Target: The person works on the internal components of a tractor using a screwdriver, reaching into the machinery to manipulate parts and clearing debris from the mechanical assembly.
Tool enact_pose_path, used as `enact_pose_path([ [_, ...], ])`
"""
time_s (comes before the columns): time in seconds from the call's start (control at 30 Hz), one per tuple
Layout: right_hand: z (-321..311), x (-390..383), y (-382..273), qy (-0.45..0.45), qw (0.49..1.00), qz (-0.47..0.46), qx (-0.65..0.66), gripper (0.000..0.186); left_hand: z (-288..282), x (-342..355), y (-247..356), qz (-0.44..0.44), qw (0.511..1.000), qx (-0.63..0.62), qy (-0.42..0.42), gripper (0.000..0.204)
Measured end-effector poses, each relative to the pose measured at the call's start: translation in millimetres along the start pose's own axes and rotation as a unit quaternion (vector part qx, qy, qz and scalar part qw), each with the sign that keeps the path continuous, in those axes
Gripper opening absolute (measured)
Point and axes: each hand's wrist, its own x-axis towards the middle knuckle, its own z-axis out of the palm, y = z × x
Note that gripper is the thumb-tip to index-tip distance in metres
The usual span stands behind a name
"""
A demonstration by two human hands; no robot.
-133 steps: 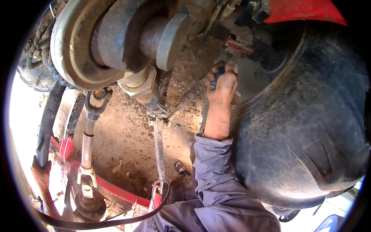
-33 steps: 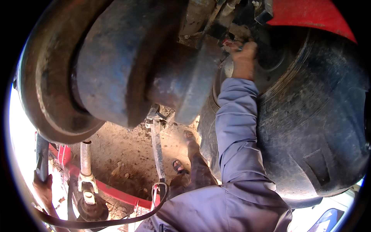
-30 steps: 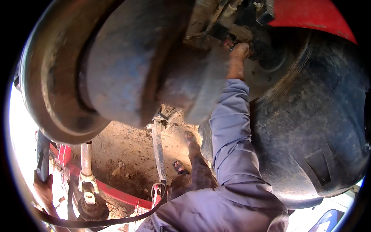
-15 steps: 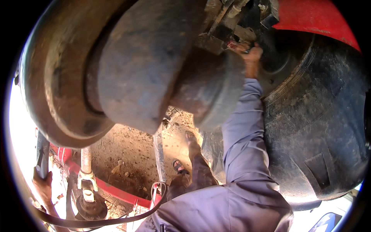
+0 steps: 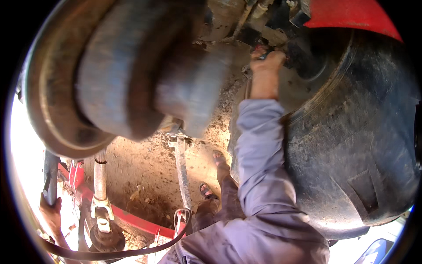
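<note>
Half a second on, the right hand (image 5: 266, 66) and a large metal cylinder (image 5: 112, 66) sit farther left. At upper centre, that hand curls round a small bluish object (image 5: 263, 56), too blurred to identify. Lower left, the left hand (image 5: 51, 213) wraps a dark pipe (image 5: 50, 176). A tyre (image 5: 347, 136) crowds the right; the cylinder hides the drive shaft's (image 5: 100, 180) top.

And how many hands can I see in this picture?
2. The left hand holds a dark bar at lower left; the right hand is above and right of centre, beside the big black tyre. The blurred metal part could hide others.
</note>
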Motion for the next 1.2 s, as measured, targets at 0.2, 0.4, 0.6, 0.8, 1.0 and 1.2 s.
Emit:
enact_pose_path([
  [0.2,-33,-151,111,-0.01,0.986,-0.111,-0.123,0.029,7,3,-15,0.031,0.999,-0.012,0.028,0.054],
  [0.4,-24,-134,104,-0.013,0.973,-0.061,-0.223,0.031,3,5,10,-0.009,1.0,-0.017,-0.016,0.059],
  [0.6,1,-55,72,0.02,0.984,-0.031,-0.177,0.014,6,6,-13,-0.016,1.0,0.004,-0.008,0.061],
  [0.8,0,-2,57,0.021,0.897,-0.141,-0.419,0.018,15,7,-27,0.089,0.995,0.018,0.037,0.053],
  [1.0,-53,-16,79,-0.018,0.853,-0.222,-0.471,0.029,7,5,-23,0.091,0.994,0.05,0.038,0.047],
  [1.2,-77,-23,107,-0.069,0.789,-0.299,-0.532,0.031,2,-1,14,0.064,0.996,0.048,0.048,0.043],
])
